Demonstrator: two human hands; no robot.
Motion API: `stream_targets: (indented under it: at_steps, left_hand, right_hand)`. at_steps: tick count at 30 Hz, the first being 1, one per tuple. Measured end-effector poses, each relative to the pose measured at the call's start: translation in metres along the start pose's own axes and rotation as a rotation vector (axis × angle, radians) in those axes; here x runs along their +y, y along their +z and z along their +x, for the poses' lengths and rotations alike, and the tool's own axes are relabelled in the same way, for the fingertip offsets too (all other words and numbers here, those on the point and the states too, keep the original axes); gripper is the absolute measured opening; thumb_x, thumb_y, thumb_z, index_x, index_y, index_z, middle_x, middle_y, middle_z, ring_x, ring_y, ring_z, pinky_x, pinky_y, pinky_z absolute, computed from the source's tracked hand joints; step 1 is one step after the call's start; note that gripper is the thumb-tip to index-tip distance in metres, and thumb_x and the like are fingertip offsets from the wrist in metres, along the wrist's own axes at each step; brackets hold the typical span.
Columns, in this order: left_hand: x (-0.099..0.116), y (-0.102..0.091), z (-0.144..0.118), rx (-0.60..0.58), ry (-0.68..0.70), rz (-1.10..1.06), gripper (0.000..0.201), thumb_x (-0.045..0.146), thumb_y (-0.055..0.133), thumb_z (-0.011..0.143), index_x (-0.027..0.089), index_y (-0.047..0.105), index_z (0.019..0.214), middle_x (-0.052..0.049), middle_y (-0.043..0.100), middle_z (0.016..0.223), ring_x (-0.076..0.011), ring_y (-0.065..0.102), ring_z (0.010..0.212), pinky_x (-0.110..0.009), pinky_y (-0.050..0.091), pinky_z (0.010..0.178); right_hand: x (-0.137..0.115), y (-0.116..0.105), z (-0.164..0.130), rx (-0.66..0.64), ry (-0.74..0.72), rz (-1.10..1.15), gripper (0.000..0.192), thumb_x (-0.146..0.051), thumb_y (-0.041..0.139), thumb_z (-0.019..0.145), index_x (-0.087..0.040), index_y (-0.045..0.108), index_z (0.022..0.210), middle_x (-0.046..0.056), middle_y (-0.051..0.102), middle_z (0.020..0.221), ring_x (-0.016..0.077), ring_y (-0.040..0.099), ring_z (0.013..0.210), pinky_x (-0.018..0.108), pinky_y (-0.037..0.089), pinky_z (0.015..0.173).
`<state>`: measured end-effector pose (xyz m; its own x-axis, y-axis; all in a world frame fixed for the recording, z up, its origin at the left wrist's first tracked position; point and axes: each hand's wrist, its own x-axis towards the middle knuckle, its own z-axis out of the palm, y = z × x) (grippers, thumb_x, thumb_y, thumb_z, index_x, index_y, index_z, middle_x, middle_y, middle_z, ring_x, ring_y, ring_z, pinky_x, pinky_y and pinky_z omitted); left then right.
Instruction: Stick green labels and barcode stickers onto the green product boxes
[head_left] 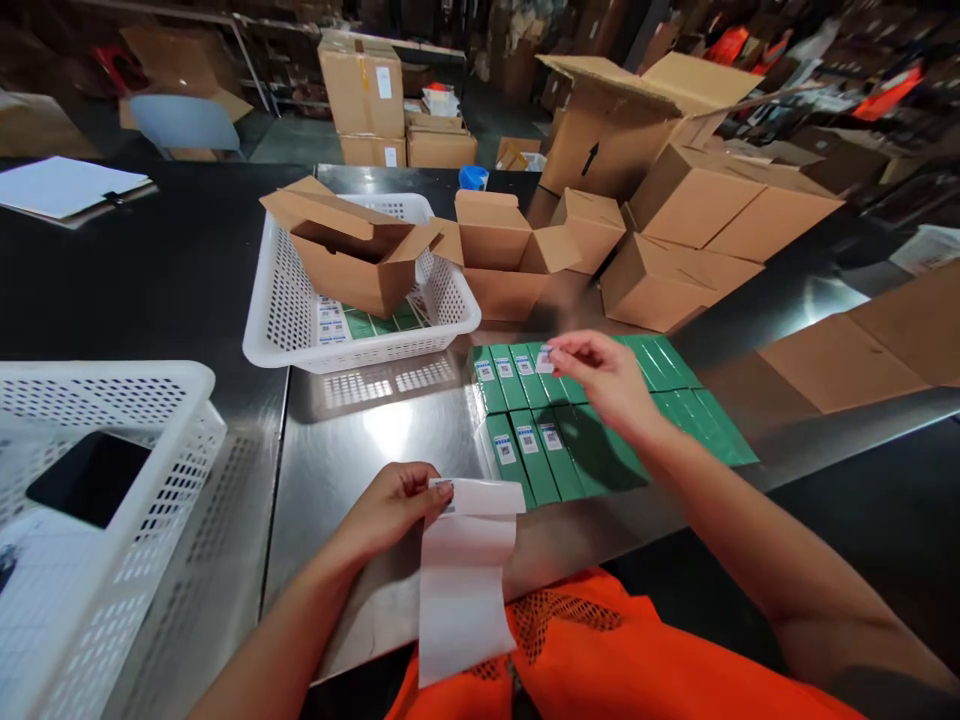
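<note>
My left hand (401,500) pinches the upper left end of a white label backing strip (469,590), which hangs down over the table edge toward my orange vest. Over the far row of green boxes (607,440), my right hand (600,375) has thumb and fingers closed on a small white label (544,358) with a printed code. That label lies at the end of the fourth box from the left; I cannot tell whether it is stuck down. Several boxes at the left of both rows bear similar labels. Those farther right show plain green tops, partly hidden by my right arm.
A white basket (360,355) beyond the strip holds an open carton (367,265) and green boxes. Another basket (202,420) at left holds a phone (90,478). Brown cartons (675,280) stand at the back right, and a flattened-looking carton (847,355) lies at right.
</note>
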<state>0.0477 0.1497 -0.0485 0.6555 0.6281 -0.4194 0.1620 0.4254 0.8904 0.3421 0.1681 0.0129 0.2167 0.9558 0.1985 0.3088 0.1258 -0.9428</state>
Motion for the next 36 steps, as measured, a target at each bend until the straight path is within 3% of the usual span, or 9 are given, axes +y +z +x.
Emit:
stream_targets:
  at_steps: [2, 5, 9, 15, 21, 25, 28, 31, 36]
  left_hand:
    - [-0.002, 0.001, 0.001, -0.009, -0.005, -0.002, 0.054, 0.067, 0.073, 0.067, 0.017, 0.054, 0.06, 0.003, 0.052, 0.054, -0.0096, 0.04, 0.052, -0.024, 0.026, 0.053]
    - [-0.005, -0.001, 0.002, -0.004, 0.003, 0.007, 0.054, 0.067, 0.073, 0.067, 0.017, 0.055, 0.062, 0.002, 0.053, 0.055, -0.01, 0.041, 0.053, -0.024, 0.027, 0.054]
    - [-0.006, -0.004, 0.004, 0.012, 0.011, 0.02, 0.055, 0.069, 0.072, 0.066, 0.017, 0.055, 0.062, 0.002, 0.054, 0.054, -0.0101, 0.042, 0.052, -0.024, 0.027, 0.054]
    - [-0.004, -0.002, 0.004, -0.013, -0.004, 0.007, 0.054, 0.067, 0.073, 0.067, 0.016, 0.055, 0.062, 0.003, 0.052, 0.054, -0.0092, 0.04, 0.052, -0.024, 0.026, 0.053]
    - [-0.002, -0.003, 0.002, 0.002, 0.004, -0.006, 0.054, 0.067, 0.073, 0.067, 0.016, 0.056, 0.063, 0.002, 0.053, 0.055, -0.0098, 0.042, 0.052, -0.023, 0.028, 0.053]
    - [-0.003, -0.005, 0.003, 0.056, 0.045, -0.005, 0.054, 0.067, 0.073, 0.068, 0.016, 0.055, 0.061, 0.003, 0.051, 0.053, -0.0095, 0.041, 0.051, -0.024, 0.028, 0.052]
    - [-0.003, -0.004, 0.004, 0.069, 0.052, -0.003, 0.054, 0.068, 0.072, 0.067, 0.017, 0.054, 0.061, 0.003, 0.049, 0.054, -0.0095, 0.039, 0.052, -0.024, 0.028, 0.052]
    - [-0.004, -0.002, 0.004, 0.059, 0.059, 0.079, 0.057, 0.071, 0.066, 0.07, 0.017, 0.051, 0.06, 0.004, 0.043, 0.054, -0.0091, 0.035, 0.053, -0.024, 0.025, 0.051]
    - [-0.008, -0.004, 0.004, 0.006, 0.093, 0.271, 0.059, 0.072, 0.052, 0.08, 0.019, 0.044, 0.057, 0.006, 0.032, 0.053, -0.0085, 0.026, 0.053, -0.024, 0.018, 0.048]
  right_hand:
    - [0.011, -0.02, 0.029, 0.008, 0.295, -0.08, 0.023, -0.034, 0.084, 0.072, -0.021, 0.072, 0.088, -0.001, 0.068, 0.074, 0.0129, 0.062, 0.066, 0.026, 0.054, 0.063]
    - [0.025, -0.034, 0.056, -0.053, 0.495, -0.152, 0.04, -0.024, 0.087, 0.067, -0.019, 0.071, 0.104, 0.0, 0.067, 0.067, 0.0137, 0.062, 0.061, 0.025, 0.054, 0.059]
    - [0.032, -0.028, 0.062, -0.08, 0.583, -0.207, 0.07, -0.014, 0.083, 0.07, -0.019, 0.053, 0.133, -0.001, 0.069, 0.067, 0.0157, 0.067, 0.063, 0.023, 0.055, 0.056]
    - [0.042, -0.019, 0.063, -0.032, 0.607, -0.363, 0.058, -0.014, 0.079, 0.074, -0.02, 0.049, 0.124, -0.003, 0.065, 0.066, 0.0144, 0.064, 0.062, 0.024, 0.054, 0.057]
    - [0.045, -0.024, 0.07, 0.051, 0.483, -0.655, 0.066, -0.022, 0.092, 0.049, -0.02, 0.056, 0.105, 0.001, 0.063, 0.079, 0.0247, 0.064, 0.08, 0.032, 0.051, 0.065]
    - [0.024, -0.004, 0.03, 0.031, 0.197, -0.663, 0.05, -0.036, 0.085, 0.064, -0.021, 0.059, 0.104, 0.003, 0.062, 0.089, 0.0238, 0.061, 0.085, 0.035, 0.05, 0.075]
    - [-0.003, 0.026, -0.022, -0.249, -0.081, -0.488, 0.046, -0.048, 0.078, 0.076, -0.024, 0.062, 0.112, 0.004, 0.065, 0.096, 0.0227, 0.062, 0.088, 0.036, 0.05, 0.079]
    - [-0.027, 0.053, -0.059, -0.562, -0.191, -0.474, 0.044, -0.047, 0.081, 0.077, -0.025, 0.067, 0.112, 0.005, 0.068, 0.103, 0.024, 0.061, 0.099, 0.038, 0.048, 0.086]
    - [-0.029, 0.074, -0.066, -0.661, -0.118, -0.482, 0.026, -0.033, 0.082, 0.078, -0.022, 0.075, 0.1, 0.004, 0.072, 0.095, 0.0218, 0.064, 0.094, 0.035, 0.048, 0.084]
